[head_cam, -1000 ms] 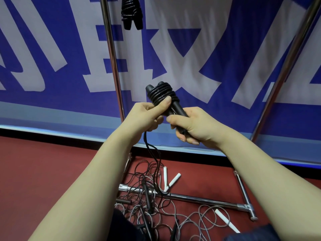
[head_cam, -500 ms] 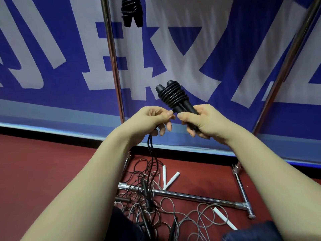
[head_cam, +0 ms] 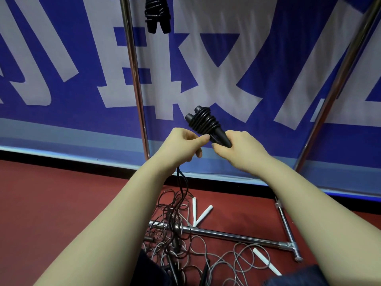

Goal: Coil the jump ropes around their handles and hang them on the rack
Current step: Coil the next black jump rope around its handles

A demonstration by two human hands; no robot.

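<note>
My right hand (head_cam: 237,150) grips the lower ends of two black jump rope handles (head_cam: 203,122), held side by side and tilted up to the left, with several turns of black rope coiled around their upper part. My left hand (head_cam: 186,144) pinches the loose black rope (head_cam: 181,182) just beside the handles; the rope hangs down from it to the floor. A coiled black jump rope (head_cam: 157,14) hangs at the top of the metal rack (head_cam: 135,79). More tangled ropes (head_cam: 173,232) lie on the floor below.
The rack's two chrome uprights and its base bar (head_cam: 237,237) stand on a red floor before a blue and white banner (head_cam: 257,69). White handles (head_cam: 203,214) and grey rope loops (head_cam: 233,259) lie around the base. Dark trouser knees show at the bottom edge.
The handles have shifted right and tilted further over. My left hand came off the coil and now pinches the rope below it. My view has dipped slightly.
</note>
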